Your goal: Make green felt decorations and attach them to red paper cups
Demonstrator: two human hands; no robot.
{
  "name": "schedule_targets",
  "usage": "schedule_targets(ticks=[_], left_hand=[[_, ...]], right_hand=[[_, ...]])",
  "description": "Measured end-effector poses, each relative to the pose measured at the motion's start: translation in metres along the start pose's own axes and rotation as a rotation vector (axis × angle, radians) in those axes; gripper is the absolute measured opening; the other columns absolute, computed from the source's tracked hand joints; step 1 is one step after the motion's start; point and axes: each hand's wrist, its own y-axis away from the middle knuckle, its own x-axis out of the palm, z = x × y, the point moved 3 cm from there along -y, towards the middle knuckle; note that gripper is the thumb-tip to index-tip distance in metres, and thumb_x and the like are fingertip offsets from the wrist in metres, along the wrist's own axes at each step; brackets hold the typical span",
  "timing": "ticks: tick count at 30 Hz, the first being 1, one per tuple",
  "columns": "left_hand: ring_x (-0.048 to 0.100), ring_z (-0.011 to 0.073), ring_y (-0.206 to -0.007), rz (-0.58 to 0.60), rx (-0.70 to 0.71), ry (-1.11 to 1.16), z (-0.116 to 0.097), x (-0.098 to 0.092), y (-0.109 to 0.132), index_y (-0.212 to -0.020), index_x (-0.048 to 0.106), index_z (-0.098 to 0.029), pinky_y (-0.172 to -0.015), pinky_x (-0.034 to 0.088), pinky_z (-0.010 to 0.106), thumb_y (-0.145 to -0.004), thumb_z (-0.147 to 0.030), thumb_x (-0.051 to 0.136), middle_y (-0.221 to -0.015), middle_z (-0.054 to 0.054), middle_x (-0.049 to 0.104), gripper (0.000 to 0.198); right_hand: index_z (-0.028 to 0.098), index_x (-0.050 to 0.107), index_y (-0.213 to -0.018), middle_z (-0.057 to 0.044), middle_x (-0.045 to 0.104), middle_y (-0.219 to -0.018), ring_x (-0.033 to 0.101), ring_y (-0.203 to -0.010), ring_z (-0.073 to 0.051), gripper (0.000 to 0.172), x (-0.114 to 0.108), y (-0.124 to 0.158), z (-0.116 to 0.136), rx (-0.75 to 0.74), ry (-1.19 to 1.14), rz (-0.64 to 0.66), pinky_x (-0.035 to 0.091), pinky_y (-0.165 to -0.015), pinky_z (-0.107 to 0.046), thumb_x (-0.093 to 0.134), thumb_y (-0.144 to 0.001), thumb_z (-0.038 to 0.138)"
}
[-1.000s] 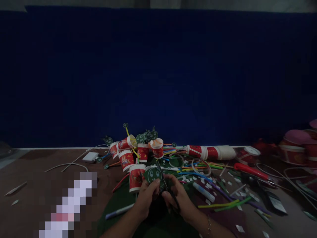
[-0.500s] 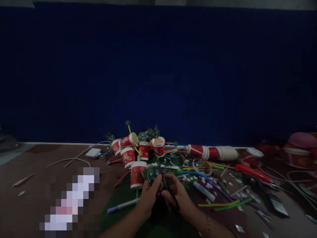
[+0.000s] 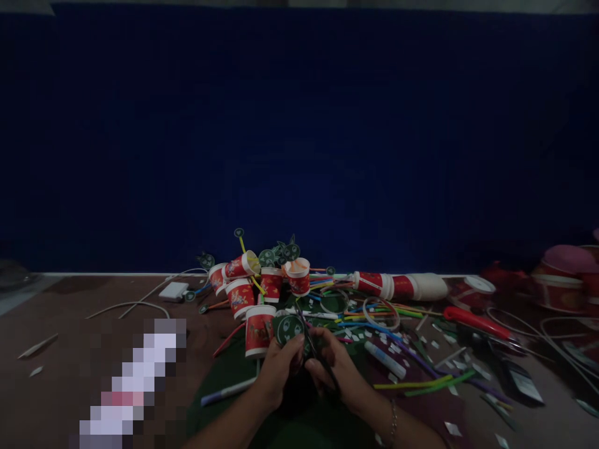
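Observation:
My left hand (image 3: 283, 368) pinches a dark green paper piece (image 3: 286, 327) with a face drawn in pale lines. In my right hand (image 3: 337, 368) is a pair of black-handled scissors (image 3: 309, 337), with the fingers wrapped round the handles. The blades point up and away, at the right edge of the paper piece. A red paper cup (image 3: 259, 332) with a white rim stands just beyond my left hand. Beneath both hands the surface is dark green. A bracelet (image 3: 394, 421) circles my right wrist.
More red cups (image 3: 241, 298) with coloured sticks cluster at the back. Stacked cups (image 3: 397, 287) lie on their side to the right. A glue stick (image 3: 384, 360), colourful pipe cleaners (image 3: 412, 386) and paper scraps (image 3: 453, 429) lie right; a marker (image 3: 229, 391) lies left.
The paper piece has turned a little within my left hand, and less of its left edge shows. The scissors stay at its right side. The whole view has shifted slightly.

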Motion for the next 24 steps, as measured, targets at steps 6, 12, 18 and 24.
schedule_targets(ticks=[6,12,18,24], left_hand=[[0.027,0.0044,-0.037,0.045,0.02,-0.024,-0.003,0.0004,-0.0014,-0.043,0.036,-0.019,-0.039,0.021,0.019,-0.058,-0.039,0.068,-0.037,-0.009,0.032,0.041],[0.026,0.0046,-0.037,0.097,-0.01,-0.003,-0.0044,0.0009,0.0008,-0.041,0.034,-0.019,-0.039,0.02,0.02,-0.059,-0.038,0.064,-0.036,-0.008,0.031,0.04],[0.026,0.0051,-0.039,0.132,0.009,-0.012,-0.003,-0.0003,0.001,-0.041,0.033,-0.019,-0.041,0.02,0.02,-0.06,-0.037,0.063,-0.038,-0.008,0.03,0.039],[0.025,0.0051,-0.04,0.144,0.006,0.034,0.001,-0.0038,-0.0035,-0.041,0.032,-0.02,-0.041,0.021,0.021,-0.061,-0.035,0.062,-0.038,-0.008,0.027,0.039]], right_hand=[[0.019,0.038,-0.102,0.012,0.048,-0.045,0.038,-0.033,-0.005,0.067,-0.0003,0.0001,0.0014,0.005,0.007,0.006,0.035,-0.031,-0.015,0.073,-0.058,0.053],[0.02,0.038,-0.101,0.012,0.049,-0.046,0.039,-0.032,-0.004,0.066,-0.0001,-0.0015,-0.0002,0.015,-0.008,0.021,0.035,-0.031,-0.015,0.076,-0.056,0.05],[0.019,0.041,-0.095,0.012,0.049,-0.046,0.038,-0.032,-0.003,0.061,0.0008,-0.0011,0.0003,0.002,-0.027,0.031,0.034,-0.031,-0.014,0.075,-0.057,0.052],[0.018,0.042,-0.095,0.012,0.049,-0.044,0.039,-0.031,-0.004,0.063,-0.0019,-0.001,0.0021,0.061,0.052,0.01,0.034,-0.029,-0.014,0.077,-0.053,0.048]])
